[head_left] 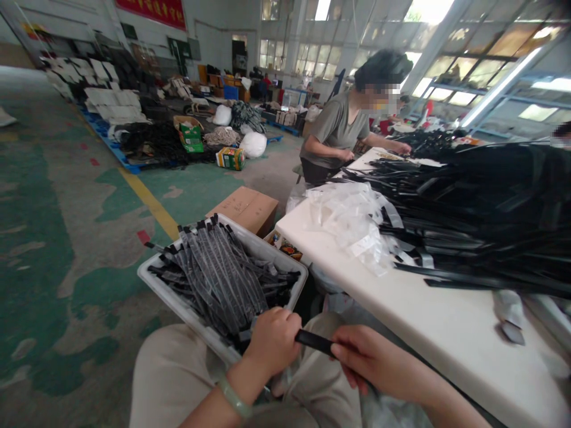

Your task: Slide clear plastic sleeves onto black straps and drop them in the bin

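Note:
A black strip (pixel 316 343) stretches between my two hands above my lap. My left hand (pixel 275 340) is wrapped round one end of it, with a pale green bangle on that wrist. Thumb and fingers of my right hand (pixel 372 359) pinch the strip farther right, and its lower part runs out of sight beneath that hand. Just beyond my left hand, a white bin (pixel 154 284) holds many black strips in clear plastic sleeves (pixel 223 267).
On the right, a white table (pixel 357 285) bears clear plastic sleeves (pixel 352 220) and a large heap of black strips (pixel 468 220). A person (pixel 336 131) works at its far side. A cardboard box (pixel 245 208) stands behind the bin.

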The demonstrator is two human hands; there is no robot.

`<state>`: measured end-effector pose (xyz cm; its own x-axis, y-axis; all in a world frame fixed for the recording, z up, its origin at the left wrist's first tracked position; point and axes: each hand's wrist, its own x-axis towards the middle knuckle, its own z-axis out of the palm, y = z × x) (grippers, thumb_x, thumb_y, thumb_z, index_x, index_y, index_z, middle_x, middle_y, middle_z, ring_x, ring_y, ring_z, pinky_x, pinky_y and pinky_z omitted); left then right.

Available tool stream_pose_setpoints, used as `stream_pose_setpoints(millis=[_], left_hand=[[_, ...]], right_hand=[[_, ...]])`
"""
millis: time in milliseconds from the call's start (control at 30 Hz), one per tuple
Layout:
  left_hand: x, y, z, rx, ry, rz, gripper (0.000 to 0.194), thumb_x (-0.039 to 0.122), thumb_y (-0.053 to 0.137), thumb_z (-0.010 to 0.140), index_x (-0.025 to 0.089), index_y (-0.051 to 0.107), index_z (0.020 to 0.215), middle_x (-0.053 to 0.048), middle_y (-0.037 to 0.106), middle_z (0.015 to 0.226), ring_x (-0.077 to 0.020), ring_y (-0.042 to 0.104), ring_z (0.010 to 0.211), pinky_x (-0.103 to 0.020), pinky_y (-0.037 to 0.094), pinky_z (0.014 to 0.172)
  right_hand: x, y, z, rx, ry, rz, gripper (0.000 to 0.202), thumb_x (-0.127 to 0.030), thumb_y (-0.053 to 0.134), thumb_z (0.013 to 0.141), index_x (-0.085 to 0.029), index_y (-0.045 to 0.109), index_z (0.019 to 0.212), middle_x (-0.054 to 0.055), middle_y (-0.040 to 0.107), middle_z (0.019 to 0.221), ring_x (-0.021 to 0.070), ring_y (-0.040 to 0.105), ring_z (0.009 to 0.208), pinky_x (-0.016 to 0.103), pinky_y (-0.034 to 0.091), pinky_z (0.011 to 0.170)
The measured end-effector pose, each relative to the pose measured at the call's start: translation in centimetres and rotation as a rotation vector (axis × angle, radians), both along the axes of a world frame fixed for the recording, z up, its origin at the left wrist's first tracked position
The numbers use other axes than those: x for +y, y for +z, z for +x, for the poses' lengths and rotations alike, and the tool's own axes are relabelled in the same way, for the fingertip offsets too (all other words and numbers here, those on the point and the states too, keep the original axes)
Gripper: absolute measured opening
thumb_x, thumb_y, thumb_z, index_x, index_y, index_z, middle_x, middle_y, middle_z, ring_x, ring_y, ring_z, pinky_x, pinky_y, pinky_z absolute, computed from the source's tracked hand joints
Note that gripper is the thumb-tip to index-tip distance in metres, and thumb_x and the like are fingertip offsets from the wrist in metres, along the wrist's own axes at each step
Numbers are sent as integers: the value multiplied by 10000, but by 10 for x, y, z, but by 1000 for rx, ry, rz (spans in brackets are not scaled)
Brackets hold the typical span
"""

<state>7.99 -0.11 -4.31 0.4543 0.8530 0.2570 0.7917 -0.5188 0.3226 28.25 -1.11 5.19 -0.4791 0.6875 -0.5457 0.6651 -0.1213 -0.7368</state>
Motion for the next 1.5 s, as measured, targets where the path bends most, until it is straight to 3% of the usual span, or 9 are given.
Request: stream_pose_setpoints(millis=[167, 367, 500, 700, 867, 967, 1067, 1300, 1500], left_hand=[[2, 0, -4, 31, -22, -42, 85, 117, 605, 755, 197, 630, 739, -54, 706, 734, -243, 670, 724, -336, 492, 619], [-15, 15, 37, 8, -113, -65, 61, 220, 677, 727, 207, 629, 762, -32, 701, 738, -242, 671, 709, -343, 493, 579], [-12, 14, 30, 14, -128, -64, 38, 213, 661, 758, 207, 624, 764, -38, 698, 743, -250, 669, 719, -353, 488, 590], [-11, 18, 21, 24, -148, -75, 83, 229, 676, 769, 212, 595, 780, -35, 688, 753, -247, 659, 720, -350, 477, 582], [-22, 45, 31, -22, -231, -31, 336, 332, 645, 819, 164, 558, 1098, -50, 681, 862, -254, 663, 727, -373, 498, 543], [-26, 57, 34, 3, -320, 37, 548, 267, 539, 885, 103, 362, 1377, -77, 682, 930, -262, 669, 695, -378, 500, 496], [-28, 62, 35, 21, -366, 24, 591, 216, 481, 900, 63, 273, 1431, -94, 679, 952, -269, 675, 693, -377, 526, 488], [-29, 62, 36, 7, -425, -62, 774, 345, 543, 907, 111, 121, 1513, -192, 633, 1166, -311, 699, 845, -422, 616, 608], [-26, 44, 28, -199, -322, -36, 1019, 267, 695, 757, 192, 38, 1534, -279, 290, 1531, -433, 515, 1265, -552, 570, 908]], right_hand=[[-2, 6, 25, -105, -65, -31, 374, -508, 449, 940, -207, 476, 720, -65, 436, 448, 85, 335, 381, 205, 234, 399], [-6, -9, -8, -47, -98, 17, 390, -509, 457, 924, -208, 453, 676, -57, 453, 450, 84, 354, 378, 204, 233, 389], [-11, -15, -7, 45, -122, -47, 409, -574, 453, 910, -212, 440, 721, -46, 496, 496, 88, 376, 398, 205, 264, 404], [-18, 2, 10, -58, -119, -100, 324, -499, 466, 901, -206, 480, 762, -79, 418, 423, 77, 280, 349, 213, 199, 381], [-23, 14, -1, -110, -132, -40, 285, -424, 461, 875, -203, 482, 696, -71, 414, 407, 71, 278, 338, 212, 200, 381], [-24, 17, -10, -88, -161, -48, 216, -364, 474, 820, -195, 538, 702, -81, 389, 399, 72, 266, 326, 208, 198, 364], [-27, 14, -15, -47, -200, -76, 171, -328, 474, 774, -194, 551, 699, -90, 372, 388, 66, 250, 321, 195, 193, 347], [-29, -14, -12, 48, -304, -63, 130, -290, 482, 768, -189, 561, 789, -55, 491, 443, 68, 336, 317, 195, 223, 331], [-12, -9, -26, 175, -218, -47, 168, -308, 492, 858, -185, 565, 946, -57, 547, 533, 58, 356, 343, 183, 230, 331]])
